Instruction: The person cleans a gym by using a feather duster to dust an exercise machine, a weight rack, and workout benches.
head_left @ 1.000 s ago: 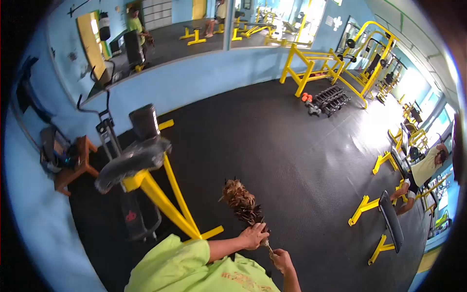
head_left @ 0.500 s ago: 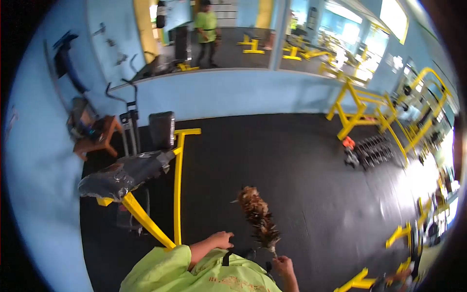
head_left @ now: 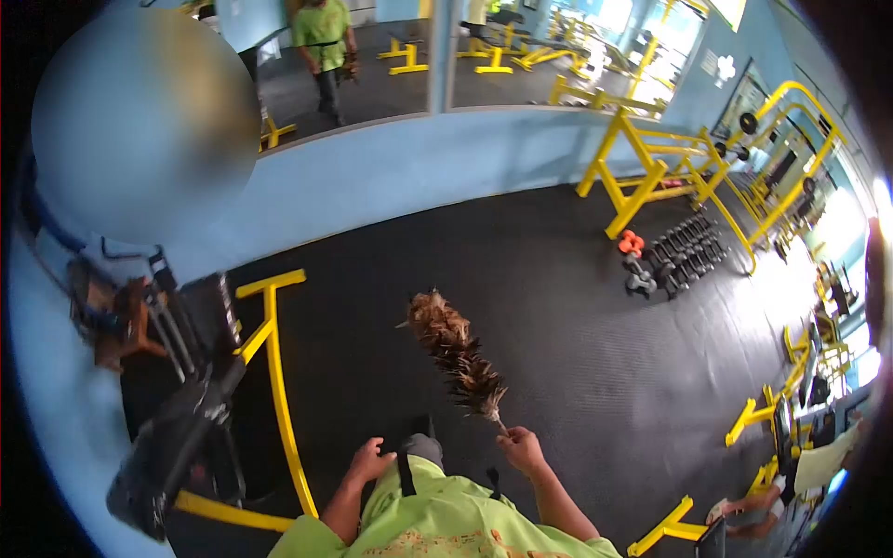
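Observation:
A feather duster [head_left: 460,358] with brown feathers is in front of me, its feathered end pointing up and away to the left. My right hand [head_left: 521,450] grips its thin handle, just below the feathers. Close to my body on the left, my left hand [head_left: 370,460] is empty, its fingers loosely bent and a little apart. The duster is held above the black rubber floor [head_left: 549,344] and touches no equipment. My green shirt and one dark shoe show between the hands.
To my left is a bench with a black pad [head_left: 167,456] and yellow frame [head_left: 278,391]. Ahead, a mirror [head_left: 372,84] hangs on the blue wall. Dumbbells [head_left: 686,256], orange weights [head_left: 632,244] and a yellow rack [head_left: 642,177] stand right. A person [head_left: 749,511] is at lower right.
The view has turned right and moved forward, so the bench has shifted left and lower. The duster and my right hand sit higher in view, the duster still held.

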A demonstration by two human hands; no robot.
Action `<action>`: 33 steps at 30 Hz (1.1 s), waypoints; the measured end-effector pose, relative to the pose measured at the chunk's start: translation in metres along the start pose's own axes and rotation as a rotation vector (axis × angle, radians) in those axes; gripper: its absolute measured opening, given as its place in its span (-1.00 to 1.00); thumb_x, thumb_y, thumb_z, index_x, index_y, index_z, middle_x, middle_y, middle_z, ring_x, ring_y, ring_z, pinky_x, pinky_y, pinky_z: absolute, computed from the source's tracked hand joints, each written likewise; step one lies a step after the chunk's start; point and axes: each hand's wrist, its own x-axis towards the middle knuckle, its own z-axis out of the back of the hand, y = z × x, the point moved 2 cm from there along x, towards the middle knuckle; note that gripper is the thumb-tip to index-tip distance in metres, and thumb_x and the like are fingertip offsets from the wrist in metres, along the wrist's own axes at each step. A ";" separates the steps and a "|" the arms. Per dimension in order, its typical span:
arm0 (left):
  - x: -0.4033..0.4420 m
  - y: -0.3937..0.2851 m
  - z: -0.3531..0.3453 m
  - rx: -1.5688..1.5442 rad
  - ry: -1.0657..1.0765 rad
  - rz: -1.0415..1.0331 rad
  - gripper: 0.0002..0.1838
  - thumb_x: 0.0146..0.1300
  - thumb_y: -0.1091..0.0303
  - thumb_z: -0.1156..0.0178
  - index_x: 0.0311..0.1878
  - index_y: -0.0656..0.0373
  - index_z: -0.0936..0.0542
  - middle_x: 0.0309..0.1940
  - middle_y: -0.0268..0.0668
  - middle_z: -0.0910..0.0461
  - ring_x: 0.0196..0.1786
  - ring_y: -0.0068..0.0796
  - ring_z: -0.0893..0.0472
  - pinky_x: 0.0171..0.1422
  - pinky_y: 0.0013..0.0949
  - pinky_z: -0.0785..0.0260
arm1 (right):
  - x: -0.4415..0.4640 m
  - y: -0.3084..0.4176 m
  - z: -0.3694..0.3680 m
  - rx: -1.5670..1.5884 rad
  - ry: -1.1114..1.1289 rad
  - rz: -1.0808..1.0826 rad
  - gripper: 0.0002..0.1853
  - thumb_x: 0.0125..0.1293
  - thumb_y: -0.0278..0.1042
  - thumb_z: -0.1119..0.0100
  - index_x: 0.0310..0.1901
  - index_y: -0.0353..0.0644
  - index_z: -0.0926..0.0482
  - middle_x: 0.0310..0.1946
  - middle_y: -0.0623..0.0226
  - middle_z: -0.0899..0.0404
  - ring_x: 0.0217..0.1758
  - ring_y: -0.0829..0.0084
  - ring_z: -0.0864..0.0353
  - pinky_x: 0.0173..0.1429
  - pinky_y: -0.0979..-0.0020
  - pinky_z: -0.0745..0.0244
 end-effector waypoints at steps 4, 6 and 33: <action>0.087 -0.135 0.017 0.081 0.110 -0.115 -0.30 0.05 0.03 -0.36 0.21 0.20 -0.45 0.03 -0.03 -0.56 0.09 -0.13 -0.57 0.16 -0.19 -0.43 | 0.045 0.016 0.052 -0.030 -0.016 -0.119 -0.65 0.20 -0.18 -0.29 -0.16 -0.34 -0.60 -0.42 0.25 -0.62 -0.41 0.45 -0.55 -0.26 0.39 -0.48; 0.127 -0.188 0.020 0.186 0.194 -0.212 -0.31 0.05 0.02 -0.36 0.21 0.19 -0.45 0.02 -0.03 -0.56 0.08 -0.13 -0.57 0.16 -0.19 -0.43 | 0.056 0.018 0.075 -0.012 -0.085 -0.135 -0.64 0.20 -0.18 -0.29 -0.14 -0.34 -0.60 -0.41 0.23 -0.63 -0.41 0.43 -0.56 -0.26 0.38 -0.48; 0.481 -0.764 -0.283 0.510 0.485 -0.353 -0.20 0.02 -0.03 -0.40 0.29 0.17 -0.40 0.10 -0.04 -0.54 0.16 -0.13 -0.54 0.26 -0.22 -0.37 | 0.431 -0.044 0.564 0.287 -0.630 -0.213 -0.65 0.28 -0.16 -0.20 -0.10 -0.30 -0.62 -0.39 0.23 -0.66 -0.34 0.42 -0.60 -0.17 0.37 -0.49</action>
